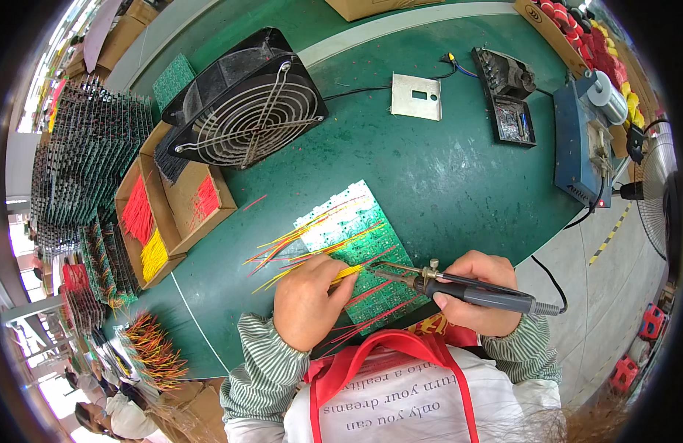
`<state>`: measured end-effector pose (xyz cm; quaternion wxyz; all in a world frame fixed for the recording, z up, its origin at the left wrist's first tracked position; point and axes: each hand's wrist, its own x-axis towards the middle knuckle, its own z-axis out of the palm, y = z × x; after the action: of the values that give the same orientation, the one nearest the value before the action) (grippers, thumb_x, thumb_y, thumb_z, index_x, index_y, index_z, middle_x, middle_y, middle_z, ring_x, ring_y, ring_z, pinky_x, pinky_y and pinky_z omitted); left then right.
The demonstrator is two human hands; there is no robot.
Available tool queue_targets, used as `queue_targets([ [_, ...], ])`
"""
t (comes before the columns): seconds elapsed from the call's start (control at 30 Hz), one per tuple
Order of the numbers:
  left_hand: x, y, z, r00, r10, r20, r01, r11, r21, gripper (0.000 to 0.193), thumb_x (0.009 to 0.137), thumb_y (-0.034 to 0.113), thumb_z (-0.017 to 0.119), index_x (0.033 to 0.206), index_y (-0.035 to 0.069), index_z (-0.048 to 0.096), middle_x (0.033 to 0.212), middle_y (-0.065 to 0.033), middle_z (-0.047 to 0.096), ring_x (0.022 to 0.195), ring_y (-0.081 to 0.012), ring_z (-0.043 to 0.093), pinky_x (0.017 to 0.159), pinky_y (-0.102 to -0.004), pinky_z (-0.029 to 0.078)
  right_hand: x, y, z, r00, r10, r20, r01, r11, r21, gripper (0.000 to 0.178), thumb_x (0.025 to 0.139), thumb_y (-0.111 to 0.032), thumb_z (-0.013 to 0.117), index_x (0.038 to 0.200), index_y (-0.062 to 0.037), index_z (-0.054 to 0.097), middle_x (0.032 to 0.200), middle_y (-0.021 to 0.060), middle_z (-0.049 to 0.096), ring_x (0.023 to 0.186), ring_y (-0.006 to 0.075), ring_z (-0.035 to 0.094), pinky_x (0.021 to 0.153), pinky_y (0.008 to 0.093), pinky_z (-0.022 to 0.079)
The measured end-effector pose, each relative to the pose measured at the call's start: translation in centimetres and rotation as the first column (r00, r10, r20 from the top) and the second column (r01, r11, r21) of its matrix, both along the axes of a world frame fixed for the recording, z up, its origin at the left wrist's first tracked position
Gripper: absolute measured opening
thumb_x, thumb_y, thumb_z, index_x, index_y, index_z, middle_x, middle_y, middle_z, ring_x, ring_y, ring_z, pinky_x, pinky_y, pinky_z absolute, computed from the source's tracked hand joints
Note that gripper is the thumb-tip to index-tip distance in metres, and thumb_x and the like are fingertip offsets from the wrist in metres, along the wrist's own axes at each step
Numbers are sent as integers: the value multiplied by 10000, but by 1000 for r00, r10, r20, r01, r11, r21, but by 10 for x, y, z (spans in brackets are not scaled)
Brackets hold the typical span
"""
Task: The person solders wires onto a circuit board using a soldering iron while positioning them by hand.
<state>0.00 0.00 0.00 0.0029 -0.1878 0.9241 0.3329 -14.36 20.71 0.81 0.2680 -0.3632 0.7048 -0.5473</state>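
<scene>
A green circuit board panel (367,247) lies on the green table in front of me, with red and yellow wires standing out from it to the left. My left hand (309,299) pinches yellow wires (349,272) over the middle of the board. In my right hand (480,292) is a soldering iron (470,291) with a dark grey handle and a thin metal tube fixed along it. Its tip meets the board close to my left fingertips; whether it touches a wire I cannot tell.
A black fan (256,122) stands at the back left, beside a cardboard box (175,221) of red and yellow wires. Stacked boards (90,148) fill the far left. At the right are a blue soldering station (577,148), a solder spool (605,97) and a black iron holder (507,85).
</scene>
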Motion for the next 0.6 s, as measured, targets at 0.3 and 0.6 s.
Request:
queue_targets([
  [0.3, 5, -27, 29, 925, 266, -270, -366, 812, -454, 103, 774, 85, 701, 824, 8, 653, 743, -113, 608, 593, -245, 574, 543, -335, 460, -5, 10, 4, 998, -22, -59, 22, 1000, -1, 186, 714, -81, 721, 814, -33, 571, 616, 51, 627, 508, 114, 599, 480, 244, 439],
  [0.6, -18, 6, -3, 992, -62, -106, 56, 997, -53, 113, 768, 104, 703, 805, 17, 642, 735, -94, 600, 606, -244, 587, 553, -341, 459, -7, 13, 6, 995, -97, -3, 97, 994, 59, 188, 692, -84, 720, 801, -20, 581, 654, 48, 621, 535, 94, 580, 501, 231, 436],
])
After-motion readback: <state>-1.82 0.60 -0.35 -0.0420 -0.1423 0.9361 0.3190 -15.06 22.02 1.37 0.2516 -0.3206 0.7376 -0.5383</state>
